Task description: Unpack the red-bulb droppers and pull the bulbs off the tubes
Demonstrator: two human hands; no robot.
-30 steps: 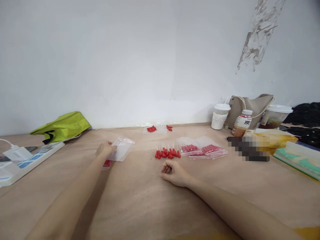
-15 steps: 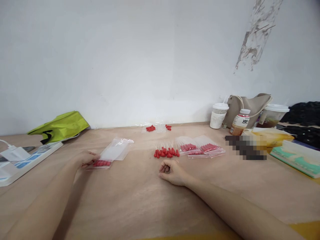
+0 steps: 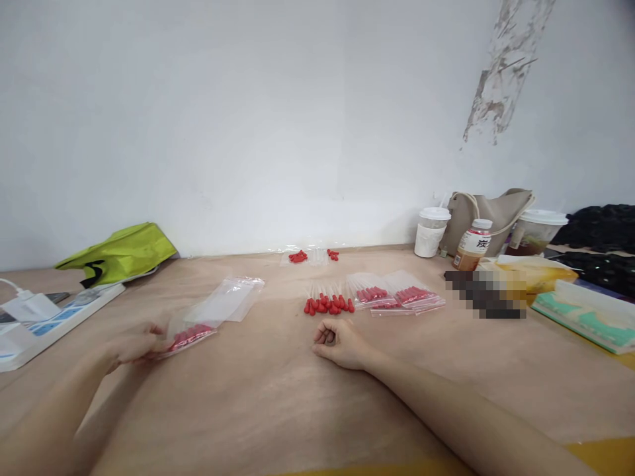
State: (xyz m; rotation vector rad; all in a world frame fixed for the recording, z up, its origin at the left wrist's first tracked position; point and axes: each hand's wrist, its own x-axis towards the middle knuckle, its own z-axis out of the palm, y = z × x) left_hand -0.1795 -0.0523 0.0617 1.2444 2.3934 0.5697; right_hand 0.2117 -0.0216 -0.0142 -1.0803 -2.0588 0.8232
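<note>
My left hand (image 3: 139, 344) pinches the left corner of a clear zip bag (image 3: 191, 336) with several red-tipped pieces inside. The bag's far end overlaps flat, whitish, see-through bags (image 3: 228, 299) on the table. My right hand (image 3: 340, 344) rests on the tabletop with its fingers curled into a loose fist, and nothing shows in it. Just beyond it lies a loose row of thin, clear sticks with red bulb-like ends (image 3: 328, 304). To the right of this row, filled zip bags (image 3: 397, 295) overlap one another, with more red-ended sticks inside.
More red pieces (image 3: 298, 256) lie by the wall. At the left are a yellow-green bag (image 3: 124, 251) and a white power strip (image 3: 64, 324). On the right stand a lidded cup (image 3: 430, 233), a bottle (image 3: 472, 246), a beige handbag (image 3: 496, 215) and a green-and-white box (image 3: 585, 316).
My left hand has drawn the filled zip bag left and toward me, turning it and pulling it partly out from the whitish bags. My right hand has stayed in place.
</note>
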